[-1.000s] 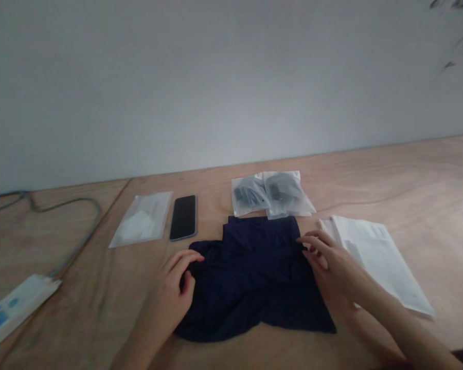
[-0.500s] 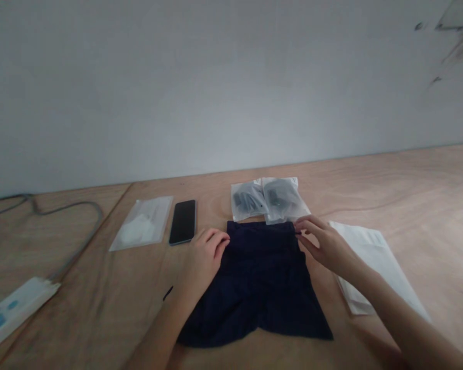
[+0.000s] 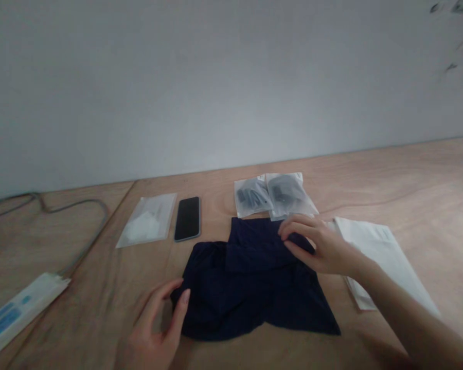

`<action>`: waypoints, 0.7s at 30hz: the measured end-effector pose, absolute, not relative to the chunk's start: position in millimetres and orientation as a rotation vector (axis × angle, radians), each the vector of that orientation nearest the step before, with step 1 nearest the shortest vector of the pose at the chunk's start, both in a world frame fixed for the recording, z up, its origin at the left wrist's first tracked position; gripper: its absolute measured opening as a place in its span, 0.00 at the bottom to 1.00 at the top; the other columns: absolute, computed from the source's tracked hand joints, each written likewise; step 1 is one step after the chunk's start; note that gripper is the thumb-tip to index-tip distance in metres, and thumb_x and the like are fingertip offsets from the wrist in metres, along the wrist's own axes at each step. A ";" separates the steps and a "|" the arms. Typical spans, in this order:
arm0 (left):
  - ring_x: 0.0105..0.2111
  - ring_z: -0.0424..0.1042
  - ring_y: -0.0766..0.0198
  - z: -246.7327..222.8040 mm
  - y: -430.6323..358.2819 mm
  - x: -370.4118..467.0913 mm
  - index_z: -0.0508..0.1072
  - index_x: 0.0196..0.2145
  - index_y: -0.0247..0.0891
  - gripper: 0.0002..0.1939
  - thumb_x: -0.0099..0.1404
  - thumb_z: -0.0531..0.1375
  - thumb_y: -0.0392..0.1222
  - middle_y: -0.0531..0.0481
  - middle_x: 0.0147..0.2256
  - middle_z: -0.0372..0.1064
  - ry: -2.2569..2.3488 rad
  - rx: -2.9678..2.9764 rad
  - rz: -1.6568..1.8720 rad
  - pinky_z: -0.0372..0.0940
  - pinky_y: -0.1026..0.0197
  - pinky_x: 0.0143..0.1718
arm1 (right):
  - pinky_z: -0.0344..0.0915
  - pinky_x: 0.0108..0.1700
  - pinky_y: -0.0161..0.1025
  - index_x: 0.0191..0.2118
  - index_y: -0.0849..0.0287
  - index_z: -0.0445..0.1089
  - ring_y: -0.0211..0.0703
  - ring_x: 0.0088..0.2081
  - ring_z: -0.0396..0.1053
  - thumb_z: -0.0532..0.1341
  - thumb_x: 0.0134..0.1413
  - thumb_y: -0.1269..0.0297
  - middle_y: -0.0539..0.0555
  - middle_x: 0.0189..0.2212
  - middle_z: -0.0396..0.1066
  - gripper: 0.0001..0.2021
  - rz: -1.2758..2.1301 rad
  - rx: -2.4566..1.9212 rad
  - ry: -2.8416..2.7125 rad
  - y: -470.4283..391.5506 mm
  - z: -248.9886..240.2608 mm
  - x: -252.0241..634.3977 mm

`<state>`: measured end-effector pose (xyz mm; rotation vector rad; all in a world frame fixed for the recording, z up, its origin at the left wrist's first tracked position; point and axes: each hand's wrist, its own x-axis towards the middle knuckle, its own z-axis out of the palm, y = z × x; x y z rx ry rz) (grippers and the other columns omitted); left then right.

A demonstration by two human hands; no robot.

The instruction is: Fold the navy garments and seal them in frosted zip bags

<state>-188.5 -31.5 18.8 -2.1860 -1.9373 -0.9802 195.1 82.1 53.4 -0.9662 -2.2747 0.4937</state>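
Note:
A pair of dark navy shorts (image 3: 250, 293) lies on the table in front of me, its waist end away from me and the upper part creased into a fold. My left hand (image 3: 158, 313) is at the left edge of the shorts, with cloth between the curved fingers and thumb. Over the upper right of the garment, my right hand (image 3: 312, 241) pinches the cloth near the waist; a bit of dark fabric shows inside the bend of its fingers.
Two frosted bags (image 3: 289, 198) with dark contents lie just beyond the waist. A black phone (image 3: 188, 218) and a clear bag (image 3: 146, 221) lie to the left. White packaging (image 3: 381, 257) is at right; a power strip (image 3: 23, 308) and grey cable (image 3: 77, 203) are at far left.
My left hand has moved from the waist's left corner down to the left edge of the shorts. My right hand has shifted inward, and the waist's right corner is folded in.

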 end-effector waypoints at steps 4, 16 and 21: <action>0.44 0.82 0.51 2.3 -50.6 -214.3 0.77 0.50 0.46 0.20 0.72 0.60 0.62 0.47 0.46 0.81 -2.084 -2.099 -0.876 0.76 0.54 0.43 | 0.73 0.53 0.44 0.51 0.58 0.74 0.47 0.49 0.75 0.59 0.68 0.71 0.58 0.47 0.76 0.11 0.533 -0.755 -2.451 117.6 58.6 113.3; 0.33 0.79 0.58 19.2 -60.0 -171.6 0.76 0.44 0.44 0.18 0.72 0.61 0.61 0.50 0.36 0.79 -2.161 -1.895 -1.119 0.74 0.58 0.37 | 0.69 0.49 0.35 0.42 0.60 0.79 0.40 0.45 0.74 0.68 0.59 0.76 0.54 0.47 0.76 0.07 0.678 -0.540 -2.656 158.0 41.9 11.7; 0.37 0.77 0.59 53.6 -47.5 -115.3 0.73 0.46 0.45 0.06 0.74 0.62 0.45 0.51 0.39 0.77 -1.875 -2.170 -1.362 0.73 0.56 0.42 | 0.68 0.42 0.33 0.42 0.59 0.75 0.37 0.39 0.73 0.60 0.56 0.82 0.51 0.40 0.77 0.13 0.765 -0.665 -2.590 170.2 62.9 68.9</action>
